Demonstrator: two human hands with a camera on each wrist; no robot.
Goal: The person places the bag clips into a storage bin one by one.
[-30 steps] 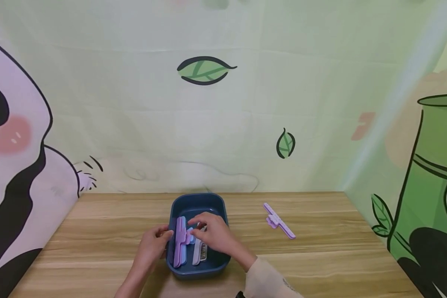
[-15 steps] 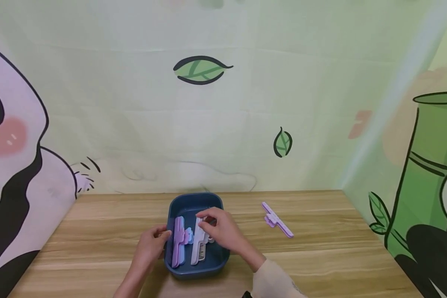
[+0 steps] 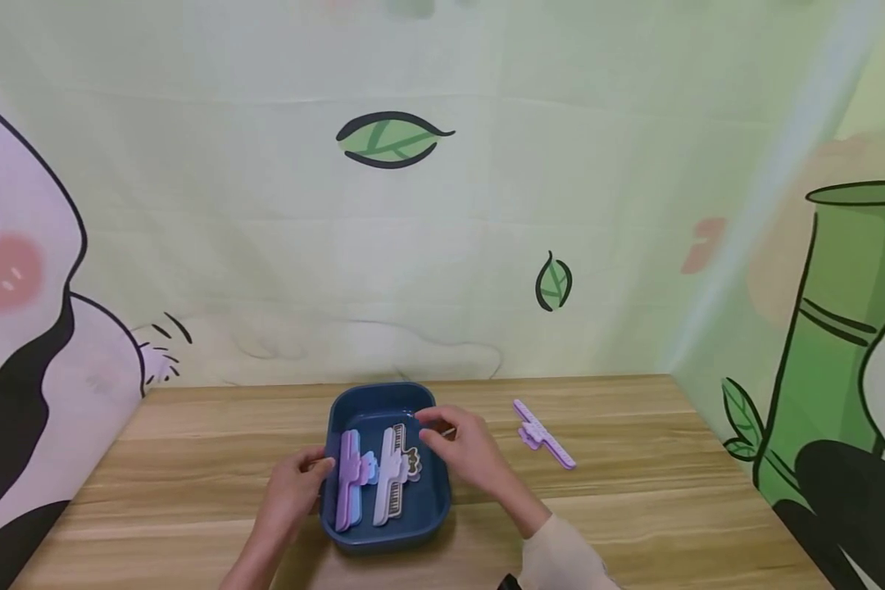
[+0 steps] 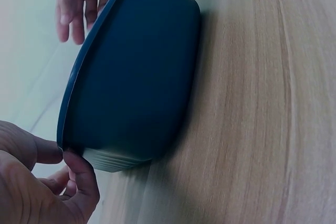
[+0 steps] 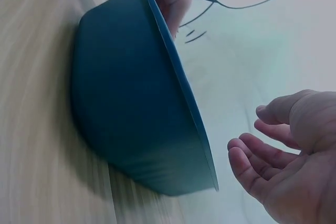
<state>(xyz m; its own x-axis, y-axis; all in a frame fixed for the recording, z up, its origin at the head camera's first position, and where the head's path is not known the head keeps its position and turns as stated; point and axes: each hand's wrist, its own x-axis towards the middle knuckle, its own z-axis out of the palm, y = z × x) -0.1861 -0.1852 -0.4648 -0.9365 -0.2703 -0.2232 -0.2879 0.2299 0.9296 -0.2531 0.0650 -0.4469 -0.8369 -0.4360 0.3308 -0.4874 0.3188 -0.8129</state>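
A dark blue plastic bin stands on the table. My left hand pinches its left rim between thumb and fingers, as the left wrist view also shows. Inside lie bag clips: a purple clip over a light blue clip along the left wall, and a white clip beside a grey clip with dark stripes near the middle. My right hand hovers over the right rim with fingers loosely bent, holding nothing. In the right wrist view its fingertips are apart from the bin.
Another purple clip lies slanted on the wooden table, right of the bin. Behind the table hangs a backdrop printed with leaves, a panda and bamboo.
My right hand has let go of the white and grey clips and drawn away to the right. These clips now lie uncovered. My left hand keeps its grip on the rim.
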